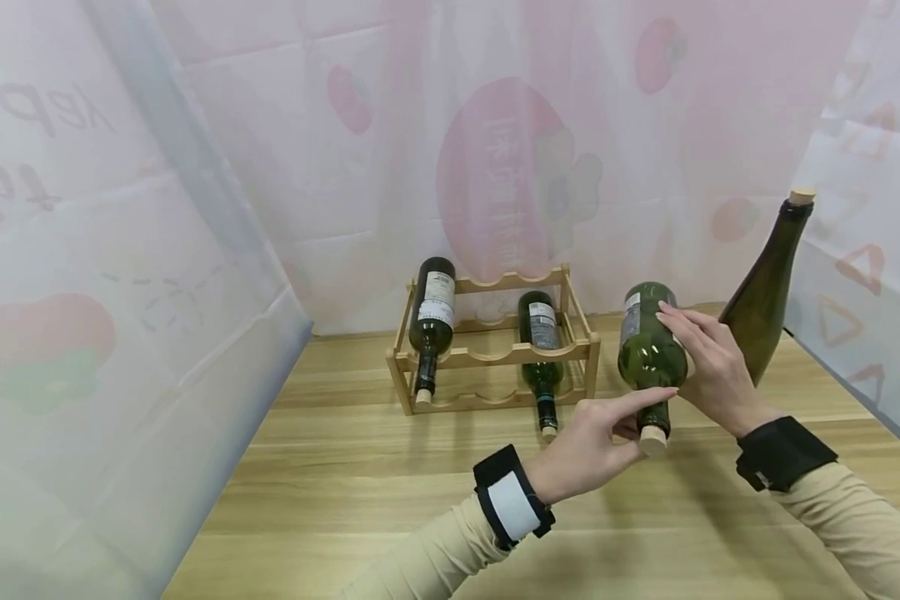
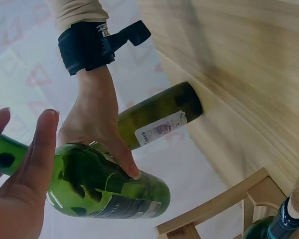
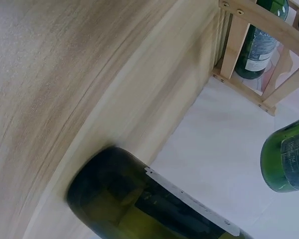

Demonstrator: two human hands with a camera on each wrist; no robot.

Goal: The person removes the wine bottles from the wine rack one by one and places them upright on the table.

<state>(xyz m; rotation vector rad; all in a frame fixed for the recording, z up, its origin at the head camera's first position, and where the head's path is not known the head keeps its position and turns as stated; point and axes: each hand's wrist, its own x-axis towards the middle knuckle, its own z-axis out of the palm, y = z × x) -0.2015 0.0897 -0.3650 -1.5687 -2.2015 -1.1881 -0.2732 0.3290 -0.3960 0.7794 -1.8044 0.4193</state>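
Both hands hold a green wine bottle (image 1: 651, 337) in the air right of the rack, its corked neck tilted down toward me. My left hand (image 1: 588, 446) grips the neck, with the index finger lying across it. My right hand (image 1: 720, 371) holds the body from the right side, fingers along the glass, as the left wrist view shows too. Behind the right hand stands a taller olive-green bottle (image 1: 767, 300), corked and upright on the table. In the right wrist view, only the base end of the held bottle (image 3: 291, 159) appears; the right hand is out of frame.
A two-tier wooden wine rack (image 1: 487, 358) stands at the back of the table (image 1: 330, 467). One dark bottle (image 1: 435, 304) lies in its upper left, another green bottle (image 1: 542, 333) in its lower right, necks forward. Printed curtains (image 1: 390, 192) enclose the back and sides.
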